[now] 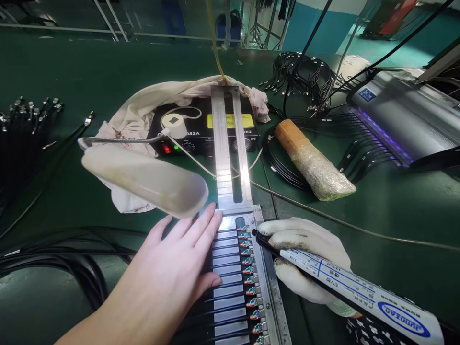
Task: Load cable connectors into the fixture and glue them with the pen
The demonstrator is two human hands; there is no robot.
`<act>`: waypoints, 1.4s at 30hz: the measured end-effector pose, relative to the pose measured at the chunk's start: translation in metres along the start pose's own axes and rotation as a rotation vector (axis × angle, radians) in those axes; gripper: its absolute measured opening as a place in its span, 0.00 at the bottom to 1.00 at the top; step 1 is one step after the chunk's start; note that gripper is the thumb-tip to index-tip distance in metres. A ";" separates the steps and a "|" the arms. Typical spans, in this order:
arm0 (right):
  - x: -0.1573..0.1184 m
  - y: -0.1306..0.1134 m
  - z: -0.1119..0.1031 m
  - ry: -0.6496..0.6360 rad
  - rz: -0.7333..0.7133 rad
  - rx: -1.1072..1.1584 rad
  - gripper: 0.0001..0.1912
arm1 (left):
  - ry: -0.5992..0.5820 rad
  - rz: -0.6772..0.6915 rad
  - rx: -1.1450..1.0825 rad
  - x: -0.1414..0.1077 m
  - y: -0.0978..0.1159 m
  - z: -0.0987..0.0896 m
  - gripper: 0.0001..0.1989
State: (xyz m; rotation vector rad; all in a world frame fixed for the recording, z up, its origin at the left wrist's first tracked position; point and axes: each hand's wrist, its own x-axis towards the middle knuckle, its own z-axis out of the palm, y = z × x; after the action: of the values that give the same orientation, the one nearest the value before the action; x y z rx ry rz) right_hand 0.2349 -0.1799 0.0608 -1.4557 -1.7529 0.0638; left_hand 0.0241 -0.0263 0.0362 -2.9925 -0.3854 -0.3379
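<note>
My left hand (172, 263) is bare and lies with fingers stretched over the left side of a metal fixture (266, 268), its fingertips near the top edge. Black cables (228, 275) run side by side across the fixture. Their stripped ends with coloured wires and small metal connectors (253, 291) line up along its right rail. My right hand (312, 244), in a white glove, is closed around a labelled UV glue tube (345, 285). The tube's black tip points left, close to the uppermost connector; I cannot tell whether it touches.
A white lamp (143, 179) overhangs the left side. Behind the fixture stand a black control box (201, 127) and a cream cloth (132, 105). To the right are a wrapped wooden block (305, 158) and a silver UV unit (413, 110). Black cable bundles (75, 258) lie left.
</note>
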 end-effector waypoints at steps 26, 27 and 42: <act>0.000 -0.002 -0.004 0.009 0.002 -0.005 0.11 | -0.029 0.029 -0.080 0.002 -0.006 0.001 0.38; 0.000 -0.002 -0.004 0.010 0.003 -0.009 0.11 | -0.019 0.028 -0.076 0.002 -0.005 0.000 0.39; 0.001 0.000 -0.001 0.018 0.040 0.005 0.11 | -0.042 0.021 -0.089 0.000 -0.005 0.001 0.37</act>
State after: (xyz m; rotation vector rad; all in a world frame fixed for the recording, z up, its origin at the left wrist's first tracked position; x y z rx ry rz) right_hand 0.2355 -0.1800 0.0618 -1.4834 -1.7089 0.0757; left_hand 0.0229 -0.0216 0.0360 -3.0929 -0.3523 -0.2980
